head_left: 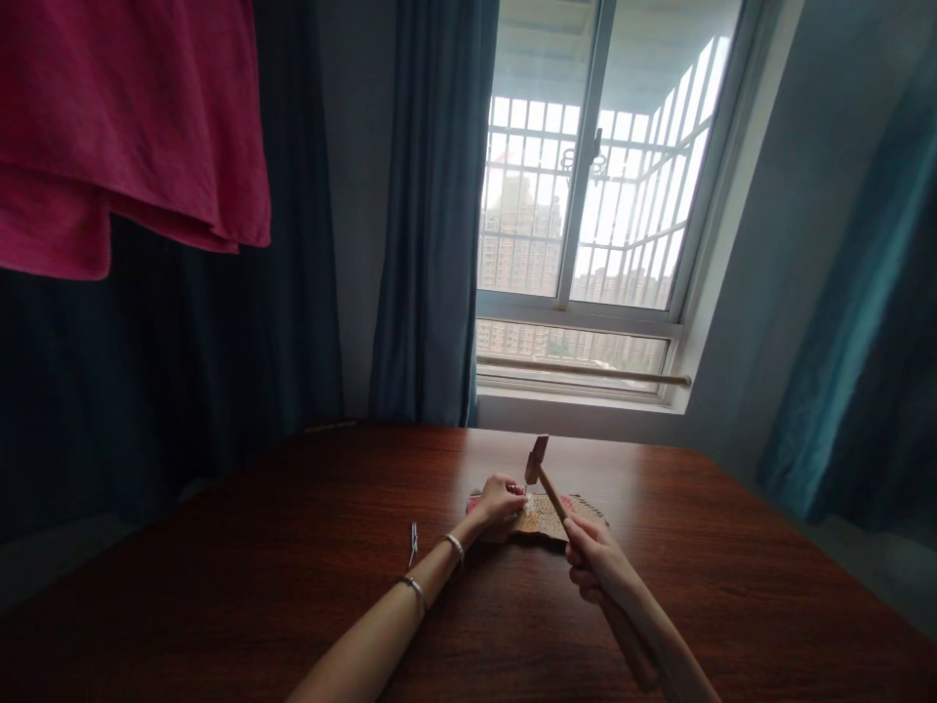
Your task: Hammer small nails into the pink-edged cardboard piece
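Note:
My right hand [592, 561] is closed round the wooden handle of a hammer [554, 498]. The hammer's head is raised just above the fingertips of my left hand [501, 498]. Those fingers are pinched round a thin upright piece that looks like a nail [525, 490], mostly hidden by them. Beneath lies a flat tan piece like cardboard [578, 517], with ragged edges, many small dark dots and pink patches. My left hand rests over its left part. To the left of my forearm, a few slim silvery pieces [414, 540], perhaps nails, lie on the table.
The glossy brown wooden table [307, 586] reaches to the wall beneath a barred window [578, 225]. Dark blue curtains [435, 215] hang on both sides. A pink cloth [146, 117] hangs at the upper left. Two bracelets [455, 547] are on my left forearm.

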`<state>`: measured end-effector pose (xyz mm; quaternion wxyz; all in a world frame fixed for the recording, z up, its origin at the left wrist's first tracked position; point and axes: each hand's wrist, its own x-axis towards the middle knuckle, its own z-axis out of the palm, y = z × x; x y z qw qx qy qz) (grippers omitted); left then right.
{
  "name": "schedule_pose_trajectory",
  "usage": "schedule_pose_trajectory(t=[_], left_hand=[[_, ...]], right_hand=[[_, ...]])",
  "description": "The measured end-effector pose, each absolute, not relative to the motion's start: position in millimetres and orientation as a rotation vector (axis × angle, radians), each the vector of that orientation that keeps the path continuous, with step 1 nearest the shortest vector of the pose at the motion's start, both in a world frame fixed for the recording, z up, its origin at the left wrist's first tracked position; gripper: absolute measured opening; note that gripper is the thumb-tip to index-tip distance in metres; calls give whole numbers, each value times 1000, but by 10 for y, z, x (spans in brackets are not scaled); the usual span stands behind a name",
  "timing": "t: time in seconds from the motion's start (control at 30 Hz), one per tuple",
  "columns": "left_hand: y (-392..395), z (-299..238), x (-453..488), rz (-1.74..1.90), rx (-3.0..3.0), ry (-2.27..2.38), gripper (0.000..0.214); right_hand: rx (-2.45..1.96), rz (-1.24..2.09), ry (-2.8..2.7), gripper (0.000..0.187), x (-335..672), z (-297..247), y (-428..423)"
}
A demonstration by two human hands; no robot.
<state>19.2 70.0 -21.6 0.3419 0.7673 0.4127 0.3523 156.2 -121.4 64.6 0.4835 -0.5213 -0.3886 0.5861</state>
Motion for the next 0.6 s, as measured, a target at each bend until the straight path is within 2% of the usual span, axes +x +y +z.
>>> schedule_pose_trajectory(t=[0.6], left_hand=[[672, -153, 176, 868, 1942, 1099, 22]], right_hand=[[-1274, 1430, -968, 53, 1512, 637, -1219]])
